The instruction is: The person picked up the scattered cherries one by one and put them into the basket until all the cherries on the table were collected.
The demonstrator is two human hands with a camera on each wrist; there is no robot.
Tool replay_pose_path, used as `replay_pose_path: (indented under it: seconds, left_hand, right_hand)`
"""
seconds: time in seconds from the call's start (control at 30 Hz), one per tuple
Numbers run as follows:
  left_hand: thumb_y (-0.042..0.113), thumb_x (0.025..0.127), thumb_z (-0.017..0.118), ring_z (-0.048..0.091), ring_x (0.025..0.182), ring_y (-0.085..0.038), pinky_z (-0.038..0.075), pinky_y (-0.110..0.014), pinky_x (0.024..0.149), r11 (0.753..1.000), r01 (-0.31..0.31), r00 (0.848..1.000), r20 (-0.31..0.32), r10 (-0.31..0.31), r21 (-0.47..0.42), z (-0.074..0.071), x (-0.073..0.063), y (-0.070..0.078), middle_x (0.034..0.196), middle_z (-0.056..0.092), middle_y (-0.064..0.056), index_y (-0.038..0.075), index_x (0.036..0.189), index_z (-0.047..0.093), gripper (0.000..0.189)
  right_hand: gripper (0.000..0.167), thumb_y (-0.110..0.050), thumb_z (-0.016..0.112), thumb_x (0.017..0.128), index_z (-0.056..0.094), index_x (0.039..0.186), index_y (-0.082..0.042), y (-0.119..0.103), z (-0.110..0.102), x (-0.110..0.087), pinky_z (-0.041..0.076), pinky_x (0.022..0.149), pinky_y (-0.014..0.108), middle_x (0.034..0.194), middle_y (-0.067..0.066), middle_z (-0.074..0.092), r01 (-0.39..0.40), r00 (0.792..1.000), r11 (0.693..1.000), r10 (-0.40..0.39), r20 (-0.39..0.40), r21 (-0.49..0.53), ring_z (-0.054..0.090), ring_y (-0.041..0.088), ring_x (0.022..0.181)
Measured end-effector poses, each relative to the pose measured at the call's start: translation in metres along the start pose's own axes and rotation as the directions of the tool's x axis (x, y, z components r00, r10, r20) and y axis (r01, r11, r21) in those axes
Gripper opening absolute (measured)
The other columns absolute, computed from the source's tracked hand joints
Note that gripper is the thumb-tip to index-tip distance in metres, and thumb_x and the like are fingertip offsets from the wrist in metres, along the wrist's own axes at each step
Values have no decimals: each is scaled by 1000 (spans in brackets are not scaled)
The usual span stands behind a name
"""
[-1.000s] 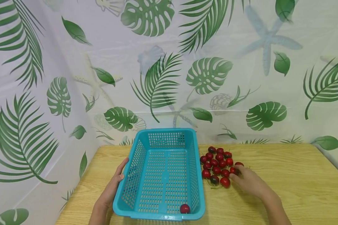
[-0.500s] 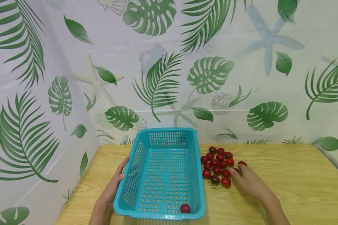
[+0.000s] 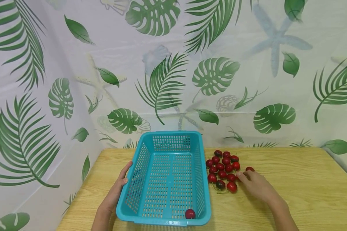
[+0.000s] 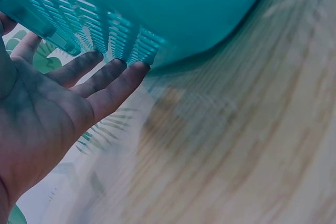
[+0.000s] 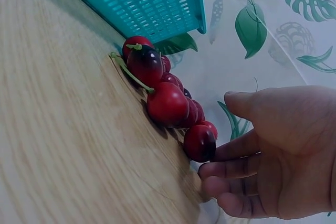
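Note:
A turquoise plastic basket (image 3: 170,183) stands on the table, with one red cherry (image 3: 190,214) in its near right corner. My left hand (image 3: 114,192) lies along the basket's left side; the left wrist view shows its fingers (image 4: 118,87) extended against the slotted wall. Right of the basket is a cluster of red and dark cherries (image 3: 224,170), some with green stems. At the cluster's right edge, my right hand (image 3: 257,187) has its thumb apart from its loosely bent fingers. One dark-sided cherry (image 5: 200,143) is against or right beside those fingers. Another cherry (image 3: 250,169) shows just beyond this hand.
The wooden table (image 3: 312,189) extends to the right of the right hand. A white cloth with green leaf prints (image 3: 214,77) hangs behind the table and along its left side.
My right hand has shifted slightly right, and the cherry beyond it now lies farther right. A cherry seen earlier by its fingertips is now hidden in the head view. The left hand stays put.

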State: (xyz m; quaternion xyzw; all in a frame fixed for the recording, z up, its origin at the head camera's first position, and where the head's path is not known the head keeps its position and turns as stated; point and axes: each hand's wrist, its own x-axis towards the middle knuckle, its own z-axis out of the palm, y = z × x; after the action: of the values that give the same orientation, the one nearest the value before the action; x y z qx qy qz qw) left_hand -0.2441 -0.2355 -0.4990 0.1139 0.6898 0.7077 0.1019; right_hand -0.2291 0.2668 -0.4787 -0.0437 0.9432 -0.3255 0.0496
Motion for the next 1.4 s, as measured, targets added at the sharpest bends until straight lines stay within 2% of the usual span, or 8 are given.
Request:
replay_pose_path:
  seconds: [0.33,0.6,0.67,0.77,0.9,1.0,1.13,1.4]
  left_hand:
    - [31,98,35,22,140,-52,42,-50,96,1000,2,1000,-6,-2,1,0,-1,1,165,5,-14,31,159,14,64]
    - [29,97,33,20,141,-52,41,-49,97,1000,-7,1000,-4,7,14,1,-3,3,165,4,-15,29,160,14,65]
    - [29,97,33,19,141,-52,41,-49,97,1000,-11,1000,2,11,17,1,-3,3,165,4,-16,29,160,13,66]
    - [28,98,32,19,141,-52,41,-50,96,1000,-16,1000,8,16,17,1,-3,4,165,3,-16,28,160,12,65]
    - [27,98,31,19,141,-51,41,-50,96,1000,-20,1000,8,19,18,0,-3,3,165,3,-15,28,160,12,64]
    - [27,98,31,20,141,-49,41,-49,97,1000,-17,1000,3,17,16,0,-2,2,165,4,-14,29,160,13,64]
    - [27,98,31,19,141,-49,40,-50,98,1000,-13,1000,5,13,6,1,-2,2,165,5,-14,29,160,14,64]
    - [28,98,32,20,140,-49,41,-50,97,1000,-1,1000,-6,1,-2,2,-2,2,165,5,-14,30,159,14,64]
  right_hand:
    - [62,-43,38,106,58,126,12,0,-4,-3,44,94,61,123,32,61,-22,1000,1000,22,14,-11,54,53,117]
    - [58,-40,40,106,61,119,12,2,-6,-1,50,82,52,112,25,67,-34,999,999,34,10,-14,62,45,104]
    - [54,-35,40,106,61,119,13,3,-6,-1,50,82,51,110,25,67,-34,999,999,35,10,-23,62,44,104]
    - [41,-18,39,104,61,118,13,4,-7,0,48,86,55,113,29,65,-13,1000,999,14,12,-38,59,49,109]
    - [31,0,47,91,62,114,13,6,-7,-1,48,87,57,113,30,65,23,1000,998,-22,12,-57,57,52,110]
    - [32,1,55,84,61,113,13,4,-6,-3,51,74,47,97,21,67,11,1000,999,-10,22,-36,63,38,88]
    - [37,-2,62,81,61,115,13,1,-4,-4,45,61,35,81,6,62,-37,999,999,37,34,-7,54,19,70]
    - [39,-11,71,82,62,114,9,0,-1,-3,47,62,37,80,4,61,-67,997,996,69,26,-56,57,19,72]
